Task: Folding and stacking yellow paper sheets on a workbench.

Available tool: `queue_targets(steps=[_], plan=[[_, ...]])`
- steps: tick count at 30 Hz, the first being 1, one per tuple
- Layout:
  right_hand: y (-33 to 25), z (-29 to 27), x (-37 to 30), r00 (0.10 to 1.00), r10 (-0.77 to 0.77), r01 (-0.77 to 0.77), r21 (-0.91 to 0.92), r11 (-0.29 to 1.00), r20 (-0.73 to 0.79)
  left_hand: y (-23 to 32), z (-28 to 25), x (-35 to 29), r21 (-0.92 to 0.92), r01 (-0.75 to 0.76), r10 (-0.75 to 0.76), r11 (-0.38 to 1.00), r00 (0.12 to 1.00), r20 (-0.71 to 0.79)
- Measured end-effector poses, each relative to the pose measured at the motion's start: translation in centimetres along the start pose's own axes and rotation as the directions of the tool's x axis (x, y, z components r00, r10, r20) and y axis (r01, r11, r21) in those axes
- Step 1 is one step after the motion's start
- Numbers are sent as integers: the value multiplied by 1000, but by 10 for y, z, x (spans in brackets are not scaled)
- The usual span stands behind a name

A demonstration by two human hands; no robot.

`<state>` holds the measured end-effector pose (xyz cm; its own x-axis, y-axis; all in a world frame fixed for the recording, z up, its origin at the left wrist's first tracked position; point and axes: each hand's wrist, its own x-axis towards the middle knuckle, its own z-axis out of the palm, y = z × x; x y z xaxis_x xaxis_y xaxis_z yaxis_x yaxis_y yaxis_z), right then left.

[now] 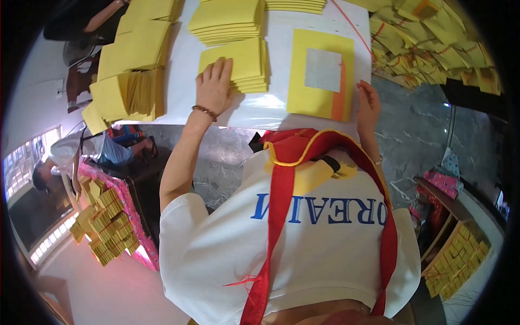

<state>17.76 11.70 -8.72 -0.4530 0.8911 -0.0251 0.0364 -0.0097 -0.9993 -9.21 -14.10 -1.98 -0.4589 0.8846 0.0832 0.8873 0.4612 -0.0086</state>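
My left hand [215, 84], with a beaded bracelet at the wrist, lies with its fingers stretched over the near left corner of a stack of folded yellow paper [246, 58]. My right hand [368, 105] is at the right edge of the white table, its fingers loosely bent and nothing visible in them. Just left of it a flat yellow sheet [319, 100] lies on the table. A silver square [323, 69] sits on that sheet, with an orange strip [338, 103] along its right side.
More yellow paper stacks [225, 21] stand behind, and a long row [132, 51] lines the left of the white table [276, 59]. Tied yellow bundles [428, 43] heap up at far right. Other bundles [108, 222] lie at lower left, near another person [111, 149].
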Motion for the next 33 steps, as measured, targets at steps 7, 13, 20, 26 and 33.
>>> queue_targets(steps=[7,13,20,26,33], plan=[[-1,-5,-5,999,17,-15,-76,997,34,45,-24,12,-119,-59,45,991,992,-116],[1,-2,-1,898,-302,436,-545,716,321,136,33,26,-449,-480,424,754,877,-226],[13,-7,2,900,-234,405,-510,759,366,138,41,41,-407,-621,560,670,782,-273],[16,-10,5,924,-117,286,-454,844,363,138,45,47,-661,-426,440,617,884,-159],[17,-11,8,930,-122,248,-344,906,347,138,40,55,-740,-269,377,617,926,-22]])
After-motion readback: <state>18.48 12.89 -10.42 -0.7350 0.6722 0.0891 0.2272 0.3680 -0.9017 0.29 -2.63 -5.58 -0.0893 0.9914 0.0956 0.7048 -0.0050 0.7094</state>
